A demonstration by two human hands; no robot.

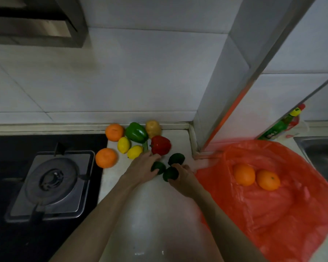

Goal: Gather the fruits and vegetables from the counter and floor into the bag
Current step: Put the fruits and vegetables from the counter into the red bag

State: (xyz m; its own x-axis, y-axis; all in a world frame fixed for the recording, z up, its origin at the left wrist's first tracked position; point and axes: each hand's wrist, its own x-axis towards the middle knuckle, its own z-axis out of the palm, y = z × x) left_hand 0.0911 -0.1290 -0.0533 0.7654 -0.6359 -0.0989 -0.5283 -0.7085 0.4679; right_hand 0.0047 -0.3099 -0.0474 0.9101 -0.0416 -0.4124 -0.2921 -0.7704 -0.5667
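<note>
Left hand (141,168) fingers grip left green fruit (158,166), right hand (185,177) fingers near green fruit (169,174) (red pepper (161,147) behind).

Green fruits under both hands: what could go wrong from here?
1. The left hand grips the left green fruit, the right hand the middle green fruit. The third green fruit lies loose right beside them and may get knocked rolling.
2. The red bag lies slumped on the counter, nothing holding its mouth. With both hands full, fruit may land outside it, near the sink.
</note>
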